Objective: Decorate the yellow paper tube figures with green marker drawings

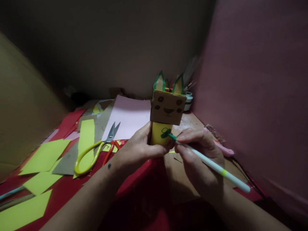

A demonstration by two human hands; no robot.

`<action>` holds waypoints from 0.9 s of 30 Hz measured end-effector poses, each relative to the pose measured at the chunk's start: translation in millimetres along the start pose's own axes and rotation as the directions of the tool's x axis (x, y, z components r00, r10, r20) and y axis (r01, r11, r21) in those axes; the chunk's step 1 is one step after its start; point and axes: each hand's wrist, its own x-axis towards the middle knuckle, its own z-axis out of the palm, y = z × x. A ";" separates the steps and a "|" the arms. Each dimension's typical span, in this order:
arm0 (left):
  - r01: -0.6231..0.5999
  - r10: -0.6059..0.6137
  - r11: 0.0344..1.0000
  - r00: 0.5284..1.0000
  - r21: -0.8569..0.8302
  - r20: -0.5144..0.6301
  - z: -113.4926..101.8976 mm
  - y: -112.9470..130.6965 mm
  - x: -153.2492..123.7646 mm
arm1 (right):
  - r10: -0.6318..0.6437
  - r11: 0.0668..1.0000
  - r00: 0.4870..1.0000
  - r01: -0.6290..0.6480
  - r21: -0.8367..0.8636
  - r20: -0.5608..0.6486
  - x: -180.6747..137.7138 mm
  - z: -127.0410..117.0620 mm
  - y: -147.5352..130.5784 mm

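My left hand (146, 144) is wrapped round the yellow body of a cardboard animal figure (167, 107), holding it upright. The figure has a square brown face with drawn eyes, cheeks and mouth, and two pointed ears edged in green. In my right hand (199, 154) is a white marker pen (211, 165) with a green tip, pinched between thumb and fingers. Its tip is at a green bow-like drawing (166, 132) on the yellow body, partly filled in and partly outline. The back of the figure is hidden.
Scissors (109, 141) with yellow and red handles lie open left of the figure, by a pink sheet (131, 112). Yellow paper pieces (45, 155) cover the table's left. A pink-handled tool (225, 149) and a small jar (189, 101) are on the right. Walls stand on both sides.
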 end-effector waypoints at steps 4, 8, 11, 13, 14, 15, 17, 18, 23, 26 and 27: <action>0.000 0.000 1.000 1.000 -0.018 0.003 -0.1 0.4 -0.3 | 0.012 1.000 1.000 -0.012 0.001 -0.008 -0.5 1.6 -0.2; 0.016 -0.016 1.000 1.000 -0.010 0.014 0.2 0.3 0.1 | 0.004 1.000 1.000 -0.004 -0.002 -0.021 0.0 -0.3 -1.2; 0.020 -0.020 1.000 1.000 -0.019 0.008 0.5 -0.1 1.0 | 0.005 1.000 1.000 -0.005 -0.011 -0.007 0.5 -1.9 -1.2; 0.008 -0.008 1.000 1.000 -0.014 0.008 0.4 -0.3 1.7 | 0.004 1.000 1.000 -0.004 -0.024 0.010 0.4 -2.1 -0.8; 0.001 -0.001 1.000 1.000 -0.010 0.008 0.4 -0.3 1.9 | 0.002 0.999 1.000 -0.002 -0.033 0.012 0.2 -1.9 -0.6; -0.003 0.003 1.000 1.000 -0.007 0.009 0.3 -0.2 2.0 | -0.001 0.999 1.000 0.002 -0.042 0.011 0.1 -1.5 -0.3; -0.003 0.003 1.000 1.000 0.000 0.009 0.4 0.2 1.7 | -0.012 0.999 1.000 0.012 -0.050 0.009 0.0 -0.7 0.1; 0.000 0.000 1.000 1.000 0.001 0.004 0.5 0.4 1.4 | -0.015 0.999 1.000 0.015 -0.048 0.011 0.1 -0.5 0.3; 0.005 -0.004 0.999 1.000 -0.041 0.026 0.6 0.2 0.2 | -0.019 0.999 1.000 0.019 -0.026 0.001 0.7 -1.7 0.0; 0.004 -0.002 0.999 0.999 -0.049 0.035 -0.2 -0.6 1.0 | -0.006 0.999 1.000 0.007 -0.033 0.006 0.6 -3.1 -1.0; 0.004 -0.002 0.999 0.999 -0.049 0.034 -0.4 -0.7 1.3 | -0.007 0.999 1.000 0.007 -0.034 0.003 0.4 -3.1 -1.2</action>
